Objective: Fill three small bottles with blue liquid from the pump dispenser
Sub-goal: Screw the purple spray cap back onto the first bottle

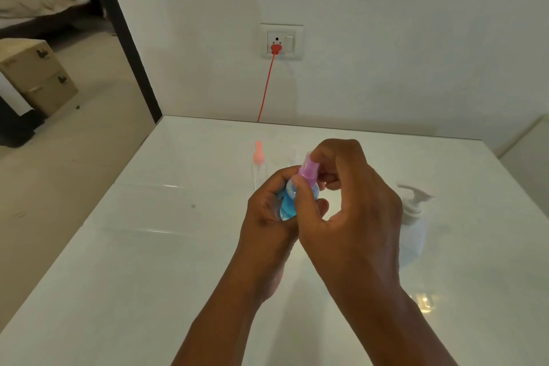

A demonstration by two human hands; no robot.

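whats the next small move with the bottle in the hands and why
Probably finish twisting the purple cap tight, then set the small bottle down. The left hand grips the bottle, which already holds blue liquid, while the right hand pinches the cap on its neck. The pink-capped bottle on the table looks empty.

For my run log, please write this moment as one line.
left hand: holds blue-filled bottle | right hand: grips purple cap | pump dispenser: on table
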